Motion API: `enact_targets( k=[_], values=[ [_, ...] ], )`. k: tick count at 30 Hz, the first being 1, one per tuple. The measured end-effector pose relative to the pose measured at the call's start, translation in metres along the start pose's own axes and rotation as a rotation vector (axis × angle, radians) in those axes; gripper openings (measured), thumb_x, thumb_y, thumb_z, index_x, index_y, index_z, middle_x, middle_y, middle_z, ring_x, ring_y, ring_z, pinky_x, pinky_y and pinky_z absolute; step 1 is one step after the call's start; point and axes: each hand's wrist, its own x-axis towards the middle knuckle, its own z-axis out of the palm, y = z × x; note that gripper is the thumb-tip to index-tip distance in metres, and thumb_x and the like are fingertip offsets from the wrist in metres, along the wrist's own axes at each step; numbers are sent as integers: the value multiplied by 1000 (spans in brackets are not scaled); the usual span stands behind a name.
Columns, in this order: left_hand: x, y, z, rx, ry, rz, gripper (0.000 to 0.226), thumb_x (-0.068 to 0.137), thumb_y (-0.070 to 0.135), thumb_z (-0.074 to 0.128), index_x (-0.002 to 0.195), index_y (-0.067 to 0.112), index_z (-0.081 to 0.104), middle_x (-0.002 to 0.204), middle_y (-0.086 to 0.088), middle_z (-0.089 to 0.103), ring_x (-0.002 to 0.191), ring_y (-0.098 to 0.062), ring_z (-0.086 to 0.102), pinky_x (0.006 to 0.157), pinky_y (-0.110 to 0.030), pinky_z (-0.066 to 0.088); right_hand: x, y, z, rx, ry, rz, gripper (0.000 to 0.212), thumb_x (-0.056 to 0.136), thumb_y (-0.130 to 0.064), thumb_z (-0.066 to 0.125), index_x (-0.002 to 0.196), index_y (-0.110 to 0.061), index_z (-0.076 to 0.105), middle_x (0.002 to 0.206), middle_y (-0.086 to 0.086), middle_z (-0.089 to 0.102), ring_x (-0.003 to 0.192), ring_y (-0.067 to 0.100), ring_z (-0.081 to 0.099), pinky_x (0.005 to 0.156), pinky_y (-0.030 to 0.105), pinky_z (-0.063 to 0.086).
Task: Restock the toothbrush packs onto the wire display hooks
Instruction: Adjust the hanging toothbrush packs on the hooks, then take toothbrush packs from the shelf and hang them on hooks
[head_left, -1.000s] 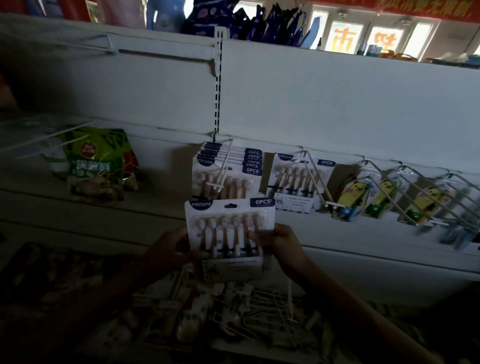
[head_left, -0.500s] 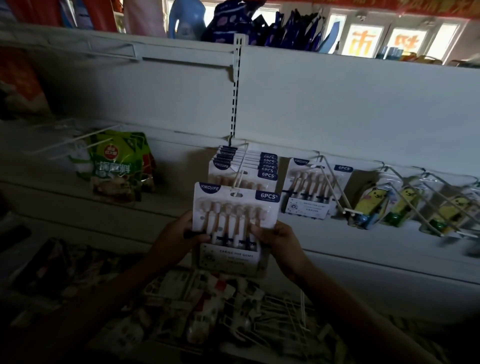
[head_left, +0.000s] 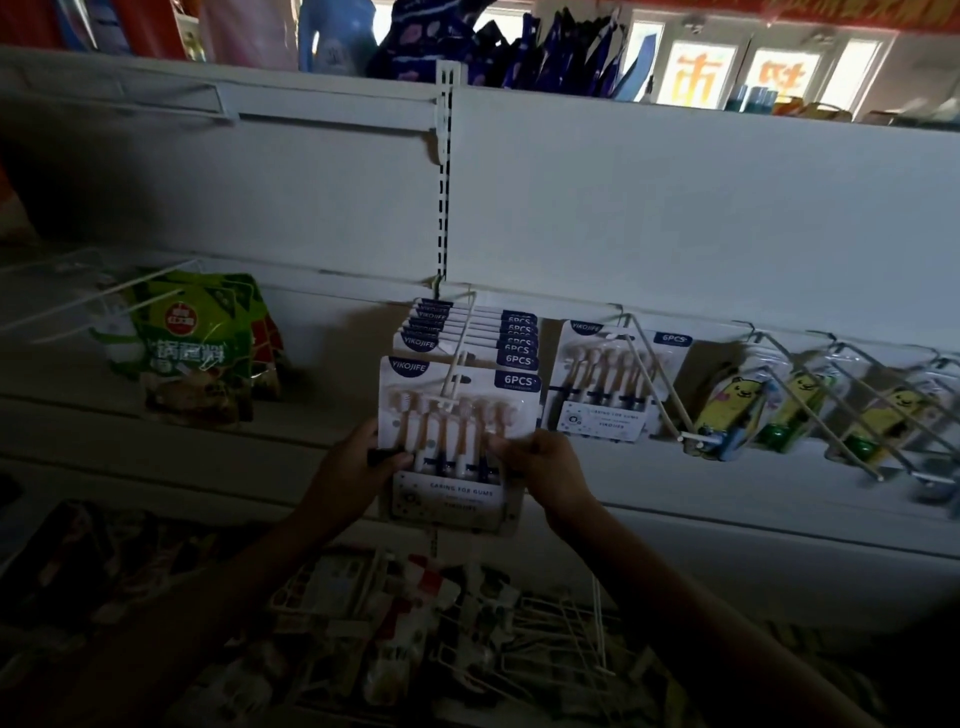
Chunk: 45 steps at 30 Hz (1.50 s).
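Left hand (head_left: 358, 465) and right hand (head_left: 540, 467) pinch toothbrush pack (head_left: 457, 436) by lower side edges — pack upright at tip of wire hook (head_left: 460, 358), before hung stack (head_left: 467, 332). Advice: align hang hole with tip, slide back level.

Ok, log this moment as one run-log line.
step: hanging pack | left hand: grips toothbrush pack | right hand: grips pack | wire hook: tip at pack's hang hole | hook already stocked

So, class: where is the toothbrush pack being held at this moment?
In the head view, centre frame, the toothbrush pack sits between the left hand and right hand, at the tip of the wire hook holding the matching packs.
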Motion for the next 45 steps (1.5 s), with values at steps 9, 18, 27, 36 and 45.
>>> enact_targets(
  k=[9,18,27,36,45],
  values=[
    [31,-3,5,69,42,28,47,83,40,67,128,30,55,117,11,67,108,0,61,87,-27,50,35,10,-2,-191,111,33,26,88,-31,74,74,-9,76,79,11,76,81,29,75,79,53,60],
    [42,-7,11,103,44,42,43,93,18,66,130,29,48,115,14,63,108,-7,60,81,-16,45,46,14,-6,-220,87,21,24,90,-28,72,83,-5,76,82,10,77,83,27,75,82,51,60],
    [39,-4,12,112,25,17,48,95,20,63,140,24,44,110,23,59,101,3,58,77,-11,42,44,12,-6,-317,24,-27,20,95,-24,65,80,-12,71,80,2,75,74,5,73,65,19,56],
    [17,-2,18,154,245,91,54,84,31,75,130,22,47,119,6,56,105,-10,58,79,-28,49,41,7,-15,-540,-26,-16,24,94,-37,66,79,-19,71,81,1,72,75,13,68,69,28,55],
    [-8,8,44,849,-12,937,32,103,36,43,120,17,62,121,-2,60,112,-24,58,99,-35,41,-9,28,-84,-1068,-34,-199,51,91,-43,69,132,-17,55,127,2,62,114,18,58,91,33,50]
  ],
)
